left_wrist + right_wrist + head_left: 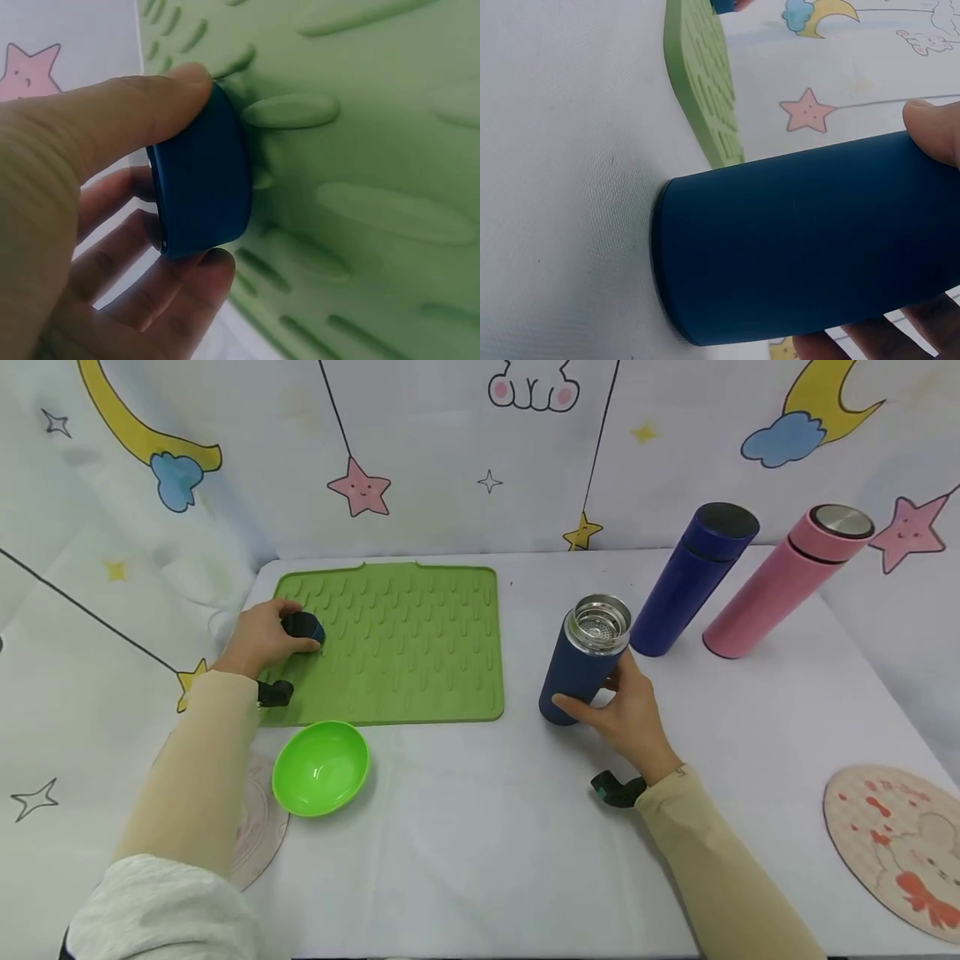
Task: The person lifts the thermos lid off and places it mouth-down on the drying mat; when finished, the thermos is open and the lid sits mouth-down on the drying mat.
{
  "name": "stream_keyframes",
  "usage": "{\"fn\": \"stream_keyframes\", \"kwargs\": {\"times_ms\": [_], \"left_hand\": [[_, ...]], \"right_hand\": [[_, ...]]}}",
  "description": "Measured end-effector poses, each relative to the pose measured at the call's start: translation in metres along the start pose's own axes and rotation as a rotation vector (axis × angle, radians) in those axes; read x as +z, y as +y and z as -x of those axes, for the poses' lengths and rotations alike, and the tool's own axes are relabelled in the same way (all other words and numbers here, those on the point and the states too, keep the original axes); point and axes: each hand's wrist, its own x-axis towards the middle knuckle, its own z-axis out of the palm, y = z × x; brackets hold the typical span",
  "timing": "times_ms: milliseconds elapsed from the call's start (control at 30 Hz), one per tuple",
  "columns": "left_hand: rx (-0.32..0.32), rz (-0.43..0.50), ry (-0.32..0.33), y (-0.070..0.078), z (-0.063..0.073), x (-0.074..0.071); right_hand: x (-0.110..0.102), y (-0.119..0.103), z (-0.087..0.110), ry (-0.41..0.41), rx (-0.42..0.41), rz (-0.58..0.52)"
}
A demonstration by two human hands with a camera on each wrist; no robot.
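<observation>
My left hand point(262, 637) pinches a dark blue bottle lid point(303, 626) between thumb and fingers, at the left side of the green ridged mat point(420, 643). In the left wrist view the lid point(202, 176) is right at the mat's surface. My right hand point(626, 714) grips a dark blue thermos bottle point(570, 672) that stands on the white table, its top uncovered. Inside its steel mouth a perforated strainer point(598, 625) shows. The right wrist view has the bottle's base point(675, 262) at the tabletop.
Behind the bottle stand a royal blue thermos point(690, 585) and a pink thermos point(787, 581) with a steel top. A bright green bowl point(321, 768) sits before the mat, overlapping a round pale placemat point(262, 827). Another round placemat point(892, 852) with a cartoon print lies at right.
</observation>
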Motion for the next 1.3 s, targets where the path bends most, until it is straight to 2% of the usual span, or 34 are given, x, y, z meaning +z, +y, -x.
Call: {"fn": "stream_keyframes", "kwargs": {"times_ms": [200, 533, 833, 933, 1033, 1100, 1167, 1300], "left_hand": [[0.009, -0.009, -0.003, -0.004, 0.003, 0.002], [0.005, -0.021, -0.04, -0.011, 0.007, 0.002], [0.012, -0.018, -0.056, -0.008, 0.007, 0.007], [0.006, -0.025, -0.066, -0.007, 0.007, 0.007], [0.007, -0.033, -0.077, -0.006, 0.007, 0.008], [0.009, -0.032, -0.087, -0.005, 0.007, 0.008], [0.017, -0.031, -0.088, -0.003, 0.005, 0.009], [0.052, -0.009, -0.048, 0.002, 0.003, 0.01]], "right_hand": [[0.001, -0.002, -0.001, -0.011, -0.012, -0.023], [0.003, -0.005, -0.005, -0.052, 0.021, -0.043], [0.001, -0.002, -0.003, -0.08, 0.064, -0.046], [-0.003, -0.002, -0.001, -0.105, 0.094, -0.035], [-0.016, -0.001, 0.003, -0.125, 0.121, -0.046], [-0.032, 0.001, 0.004, -0.101, 0.109, -0.073], [-0.05, 0.004, 0.004, -0.03, 0.073, -0.118], [-0.082, 0.012, -0.004, 0.217, 0.024, -0.117]]}}
